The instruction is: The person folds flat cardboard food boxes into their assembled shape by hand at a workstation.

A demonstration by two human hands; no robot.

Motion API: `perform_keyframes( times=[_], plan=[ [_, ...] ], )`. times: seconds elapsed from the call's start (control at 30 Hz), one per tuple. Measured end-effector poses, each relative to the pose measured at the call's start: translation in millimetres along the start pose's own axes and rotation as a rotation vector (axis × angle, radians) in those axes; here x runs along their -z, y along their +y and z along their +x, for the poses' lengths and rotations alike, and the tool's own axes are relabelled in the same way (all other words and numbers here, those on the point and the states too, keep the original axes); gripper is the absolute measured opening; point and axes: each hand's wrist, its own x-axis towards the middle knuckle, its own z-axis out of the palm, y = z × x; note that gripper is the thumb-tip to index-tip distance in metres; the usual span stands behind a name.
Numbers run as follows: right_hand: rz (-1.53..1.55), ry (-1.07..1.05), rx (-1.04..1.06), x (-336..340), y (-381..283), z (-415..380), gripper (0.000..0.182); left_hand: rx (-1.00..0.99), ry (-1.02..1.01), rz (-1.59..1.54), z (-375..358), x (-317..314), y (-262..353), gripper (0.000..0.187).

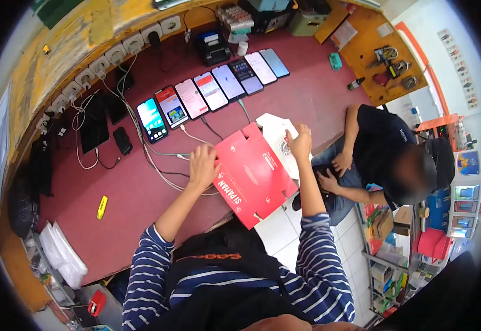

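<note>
A red cardboard box lid (254, 174) with white print lies tilted between my hands, over the front edge of the dark red table. My left hand (202, 167) touches its left edge with the fingers apart. At the upper right, my right hand (300, 142) has its thumb and fingers closed on the edge of a white box piece (278, 138), which lies beside and partly behind the red cardboard. Behind them stands a slanted row of several lit phones (211, 91), some with cables plugged in.
Another person (383, 149) sits at the right, hands near the lap. A yellow highlighter (102, 207) lies at the left, near cables, a black tablet (93, 124) and a power strip (113, 53). White plastic packs (63, 255) lie at the lower left corner.
</note>
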Motion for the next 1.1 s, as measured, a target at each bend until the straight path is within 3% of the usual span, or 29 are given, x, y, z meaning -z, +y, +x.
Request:
perform_keyframes(
  times=[0.07, 0.1, 0.2, 0.27, 0.37, 0.43, 0.67, 0.73, 0.8, 0.9, 0.97, 1.0, 1.07, 1.1],
  plan=[
    [0.128, -0.051, 0.105, 3.4, -20.0, -42.9, 0.025, -0.367, -0.093, -0.100, -17.4, -1.8, 4.8, 0.036],
    [0.209, -0.103, 0.095, -0.3, -28.0, -69.4, 0.022, -0.435, -0.219, -0.149, -29.1, -1.8, 7.7, 0.035],
    [0.414, -0.220, 0.053, -24.1, -48.2, -139.0, 0.017, -0.423, -0.204, -0.135, -58.1, -12.1, 9.0, 0.034],
    [0.366, -0.194, 0.080, -29.2, -62.8, -163.6, 0.016, -0.426, -0.152, -0.127, -61.8, -13.6, 8.8, 0.024],
    [0.312, -0.126, 0.099, -34.3, -66.8, -173.2, 0.014, -0.451, -0.146, -0.158, -60.7, -22.4, 2.5, 0.017],
    [0.312, -0.087, 0.089, -38.8, -65.4, -174.4, 0.012, -0.633, -0.134, -0.094, -56.5, -25.1, -3.1, 0.013],
    [0.074, -0.075, 0.039, -44.5, -73.4, -175.3, 0.010, -0.795, -0.125, -0.210, -64.5, -8.4, -19.8, 0.010],
    [0.052, -0.066, 0.040, -44.1, -73.9, -173.2, 0.010, -0.752, -0.199, -0.241, -84.3, 1.2, -32.4, 0.006],
    [0.043, -0.036, 0.010, -43.7, -75.0, -170.8, 0.010, -0.799, -0.407, -0.172, -120.8, 10.0, -59.4, 0.005],
    [0.068, -0.048, 0.011, -44.8, -73.3, -170.4, 0.010, -0.644, -0.456, -0.125, -166.9, 32.9, -95.3, 0.006],
    [0.069, -0.039, 0.033, -45.6, -74.9, -170.3, 0.010, -0.254, -0.257, -0.316, -181.2, 53.0, -96.9, 0.011],
    [0.064, -0.020, 0.034, -45.2, -76.5, -169.9, 0.010, -0.242, -0.239, -0.319, -185.7, 52.6, -97.3, 0.011],
    [0.067, -0.031, 0.046, -38.9, -84.5, -168.2, 0.011, 0.063, -0.088, -0.741, -186.0, 44.6, -92.3, 0.017],
    [0.114, -0.073, 0.047, -32.6, -90.0, -168.7, 0.013, 0.064, -0.074, -0.749, -185.1, 38.3, -88.3, 0.017]
  ],
)
